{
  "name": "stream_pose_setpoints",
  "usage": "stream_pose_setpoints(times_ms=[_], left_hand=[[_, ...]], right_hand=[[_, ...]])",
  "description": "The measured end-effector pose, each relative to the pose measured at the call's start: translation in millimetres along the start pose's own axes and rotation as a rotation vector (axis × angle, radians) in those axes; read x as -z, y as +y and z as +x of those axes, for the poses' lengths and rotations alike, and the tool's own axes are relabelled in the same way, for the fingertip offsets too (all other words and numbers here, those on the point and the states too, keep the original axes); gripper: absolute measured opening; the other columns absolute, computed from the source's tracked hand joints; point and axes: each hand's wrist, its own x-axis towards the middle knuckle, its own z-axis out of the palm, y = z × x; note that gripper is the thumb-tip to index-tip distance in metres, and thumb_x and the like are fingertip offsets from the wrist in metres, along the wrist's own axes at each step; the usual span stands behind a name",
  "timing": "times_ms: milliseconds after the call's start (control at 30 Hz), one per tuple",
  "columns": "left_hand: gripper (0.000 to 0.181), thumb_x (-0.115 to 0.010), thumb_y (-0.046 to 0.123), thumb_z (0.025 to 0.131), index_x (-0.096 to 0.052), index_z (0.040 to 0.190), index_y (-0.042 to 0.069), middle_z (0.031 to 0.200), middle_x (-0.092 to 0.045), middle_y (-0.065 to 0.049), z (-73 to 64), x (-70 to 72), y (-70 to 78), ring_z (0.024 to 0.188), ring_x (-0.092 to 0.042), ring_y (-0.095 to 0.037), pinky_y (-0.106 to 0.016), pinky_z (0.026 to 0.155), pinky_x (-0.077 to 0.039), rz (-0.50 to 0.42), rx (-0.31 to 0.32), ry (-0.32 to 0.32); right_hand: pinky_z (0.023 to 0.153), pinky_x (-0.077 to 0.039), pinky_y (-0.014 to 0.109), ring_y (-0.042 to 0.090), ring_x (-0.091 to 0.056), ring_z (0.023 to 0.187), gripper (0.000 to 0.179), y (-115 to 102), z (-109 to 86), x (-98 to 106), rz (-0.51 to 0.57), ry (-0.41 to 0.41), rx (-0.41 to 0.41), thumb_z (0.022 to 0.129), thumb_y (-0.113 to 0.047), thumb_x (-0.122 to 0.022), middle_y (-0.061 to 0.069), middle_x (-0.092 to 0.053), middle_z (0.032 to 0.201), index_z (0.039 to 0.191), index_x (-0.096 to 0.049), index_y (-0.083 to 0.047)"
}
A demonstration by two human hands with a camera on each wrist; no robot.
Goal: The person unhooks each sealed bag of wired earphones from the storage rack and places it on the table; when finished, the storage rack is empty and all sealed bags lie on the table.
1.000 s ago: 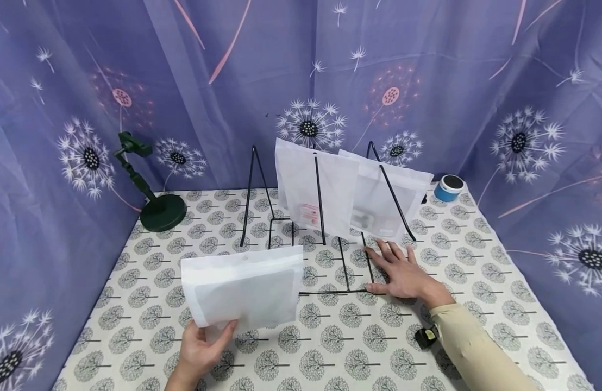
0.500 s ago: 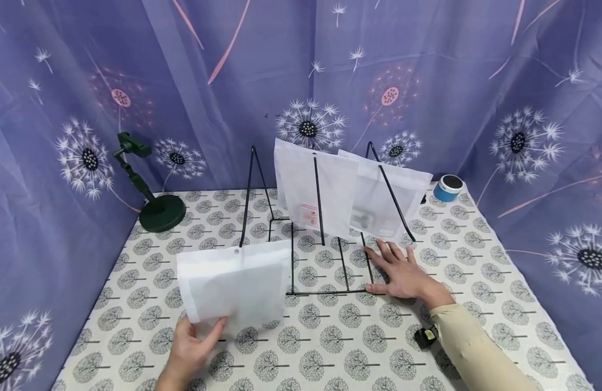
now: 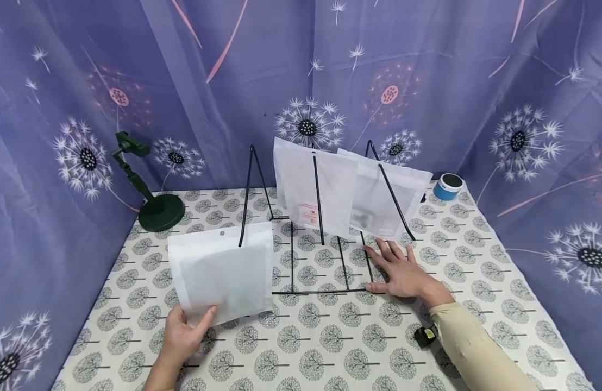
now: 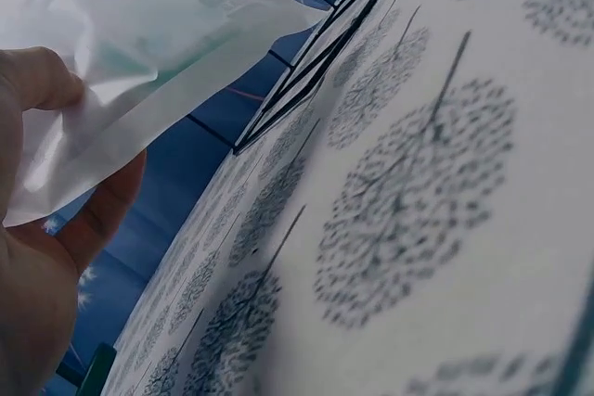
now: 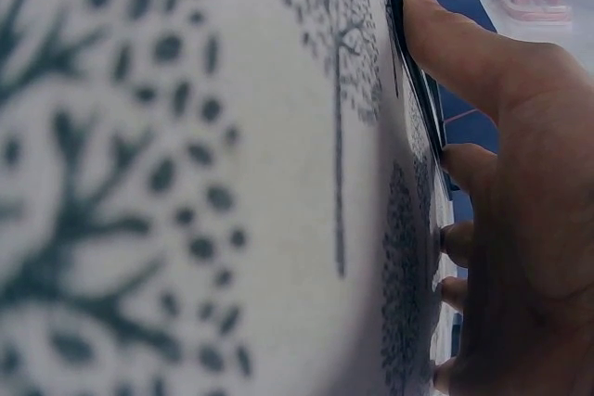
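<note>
My left hand (image 3: 183,334) pinches a white zip pouch (image 3: 223,277) at its lower left, thumb on the near face. A small hang hole shows near the pouch's top edge, just left of the tip of a prong on the black wire display rack (image 3: 320,292). That prong tip overlaps the pouch's top. In the left wrist view, something greenish shows faintly through the pouch (image 4: 139,53). My right hand (image 3: 403,274) lies with fingers spread on the right side of the rack's base. Its thumb touches the wire in the right wrist view.
Two more groups of white pouches hang on the rack: one with a pink print (image 3: 296,179) in the middle, another pouch (image 3: 374,195) at the right. A dark green stand (image 3: 161,212) is at the back left. A blue jar (image 3: 446,190) sits at the back right.
My left hand has carried the pouch left and slightly farther back, bringing its top edge behind the left prong's tip. The right hand stays in place on the rack.
</note>
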Motion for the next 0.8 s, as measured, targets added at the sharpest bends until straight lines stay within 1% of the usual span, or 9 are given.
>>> stream_pose_setpoints(times_ms=[100,233,300,367,467,533,667,800], left_hand=[[0.043,-0.07,-0.021,0.071,-0.057,0.111,-0.011,0.108,-0.065,0.019,4.5,2.7,-3.0,0.096,-0.064,0.005,-0.011,0.081,-0.055,0.014,0.026,-0.006],[0.048,-0.069,-0.022,0.07,-0.056,0.115,-0.012,0.109,-0.064,0.017,10.7,5.7,-8.7,0.096,-0.063,0.004,-0.011,0.081,-0.055,0.023,0.005,-0.014],[0.049,-0.07,-0.022,0.07,-0.056,0.116,-0.012,0.109,-0.063,0.016,13.7,7.2,-10.7,0.096,-0.063,0.004,-0.01,0.082,-0.054,0.04,-0.003,-0.011],[0.05,-0.07,-0.02,0.07,-0.056,0.117,-0.011,0.109,-0.063,0.016,16.7,8.8,-12.5,0.097,-0.062,0.004,-0.008,0.084,-0.052,0.065,0.003,-0.009],[0.047,-0.072,-0.017,0.073,-0.057,0.117,-0.008,0.108,-0.062,0.017,20.7,11.1,-13.8,0.097,-0.061,0.005,-0.007,0.085,-0.051,0.104,0.033,-0.011],[0.047,-0.072,-0.015,0.074,-0.057,0.118,-0.007,0.109,-0.061,0.017,22.4,12.5,-15.8,0.098,-0.06,0.005,-0.007,0.086,-0.049,0.121,0.053,-0.023],[0.051,-0.072,-0.015,0.075,-0.054,0.122,-0.007,0.107,-0.06,0.017,26.4,14.7,-20.4,0.096,-0.06,0.003,-0.009,0.083,-0.051,0.09,0.092,-0.029],[0.056,-0.072,-0.015,0.075,-0.05,0.126,-0.007,0.107,-0.059,0.016,31.9,17.0,-24.8,0.094,-0.06,0.0,-0.012,0.078,-0.054,0.068,0.112,-0.032]], right_hand=[[0.111,0.002,0.077,0.048,-0.008,0.146,0.098,0,-0.3,0,0.004,0.0,-0.004,0.08,-0.076,-0.054,0.016,-0.005,0.163,0.157,-0.019,-0.024],[0.11,0.001,0.077,0.049,-0.008,0.146,0.099,1,0.0,-1,0.002,0.002,-0.003,0.08,-0.076,-0.054,0.016,-0.006,0.163,0.157,-0.02,-0.024],[0.11,0.0,0.077,0.049,-0.009,0.146,0.099,1,0.5,-1,-0.001,0.004,-0.002,0.08,-0.076,-0.054,0.016,-0.006,0.163,0.157,-0.02,-0.024],[0.11,-0.001,0.078,0.049,-0.009,0.146,0.099,1,0.8,-1,-0.006,0.006,-0.001,0.08,-0.077,-0.053,0.016,-0.006,0.163,0.157,-0.02,-0.024],[0.11,-0.001,0.078,0.049,-0.009,0.146,0.099,1,1.4,-1,-0.005,0.003,-0.003,0.08,-0.077,-0.054,0.016,-0.006,0.163,0.157,-0.019,-0.025],[0.109,0.0,0.078,0.049,-0.01,0.146,0.099,1,1.2,-1,-0.002,0.005,0.002,0.08,-0.077,-0.054,0.017,-0.006,0.163,0.157,-0.02,-0.024],[0.11,0.0,0.078,0.048,-0.011,0.146,0.099,1,1.0,0,0.002,0.008,0.0,0.08,-0.076,-0.054,0.017,-0.007,0.163,0.156,-0.021,-0.024],[0.11,0.001,0.077,0.048,-0.01,0.146,0.098,1,0.3,-1,-0.001,0.009,-0.004,0.08,-0.076,-0.054,0.017,-0.007,0.163,0.156,-0.021,-0.024]])
